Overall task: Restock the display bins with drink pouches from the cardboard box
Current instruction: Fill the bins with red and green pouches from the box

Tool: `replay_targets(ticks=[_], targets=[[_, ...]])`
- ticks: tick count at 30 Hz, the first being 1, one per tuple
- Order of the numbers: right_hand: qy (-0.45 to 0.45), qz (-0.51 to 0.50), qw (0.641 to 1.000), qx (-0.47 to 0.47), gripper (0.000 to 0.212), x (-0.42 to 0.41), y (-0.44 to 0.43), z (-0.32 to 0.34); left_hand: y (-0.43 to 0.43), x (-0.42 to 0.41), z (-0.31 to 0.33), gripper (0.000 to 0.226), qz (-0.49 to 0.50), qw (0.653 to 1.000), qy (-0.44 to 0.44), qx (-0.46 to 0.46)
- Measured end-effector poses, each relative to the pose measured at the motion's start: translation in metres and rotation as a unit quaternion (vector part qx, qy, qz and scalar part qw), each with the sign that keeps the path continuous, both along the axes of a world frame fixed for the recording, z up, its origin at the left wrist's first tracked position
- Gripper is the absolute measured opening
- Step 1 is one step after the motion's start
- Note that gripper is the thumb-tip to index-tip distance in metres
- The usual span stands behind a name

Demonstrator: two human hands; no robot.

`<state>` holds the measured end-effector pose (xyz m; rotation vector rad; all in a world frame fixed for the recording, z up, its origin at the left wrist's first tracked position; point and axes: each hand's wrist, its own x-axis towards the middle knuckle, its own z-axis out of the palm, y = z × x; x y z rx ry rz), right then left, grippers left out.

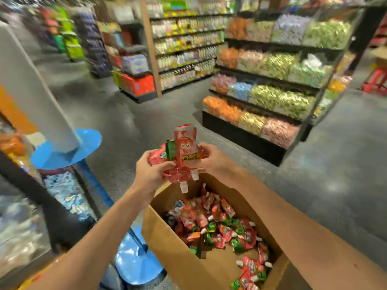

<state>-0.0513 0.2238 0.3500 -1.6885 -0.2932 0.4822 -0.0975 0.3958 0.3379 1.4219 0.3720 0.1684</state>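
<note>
An open cardboard box (173, 248) stands on the floor in front of me, with several red and green drink pouches (217, 225) loose inside. Above its far edge I hold a bunch of red pouches (184, 151) with white caps pointing down. My left hand (150, 172) grips the bunch from the left and my right hand (211, 160) grips it from the right. Tiered display bins (270, 101) full of coloured pouches stand to the right across the aisle.
A white pillar with a blue collar (69, 147) rises at left, beside bins of pale blue pouches (67, 193). A blue base (136, 262) lies by the box. Grey floor runs between me and the shelving (184, 49). A red stool (374, 80) stands far right.
</note>
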Motion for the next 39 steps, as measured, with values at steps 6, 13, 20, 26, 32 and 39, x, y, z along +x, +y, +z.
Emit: replay_targets(ticks=[6, 13, 20, 26, 32, 39], targets=[[-0.064, 0.079, 0.994, 0.037, 0.024, -0.054, 0.057, 0.056, 0.044, -0.088, 0.06, 0.05, 0.061, 0.995, -0.073, -0.013], [0.005, 0.176, 0.973, 0.149, 0.048, -0.121, 0.15, 0.094, 0.106, -0.199, 0.105, 0.058, 0.149, 0.98, -0.122, -0.054], [0.048, 0.288, 0.937, 0.193, 0.047, -0.216, 0.276, 0.116, 0.19, -0.312, 0.135, 0.044, 0.244, 0.961, -0.128, 0.001], [-0.005, 0.316, 0.933, 0.173, 0.029, -0.279, 0.359, 0.134, 0.269, -0.381, 0.153, 0.038, 0.274, 0.953, -0.127, 0.04], [0.0, 0.268, 0.948, 0.172, 0.022, -0.293, 0.402, 0.146, 0.314, -0.391, 0.172, 0.054, 0.196, 0.975, -0.102, 0.003], [-0.005, 0.261, 0.949, 0.175, 0.021, -0.252, 0.434, 0.157, 0.361, -0.347, 0.182, 0.054, 0.198, 0.978, -0.051, 0.03]])
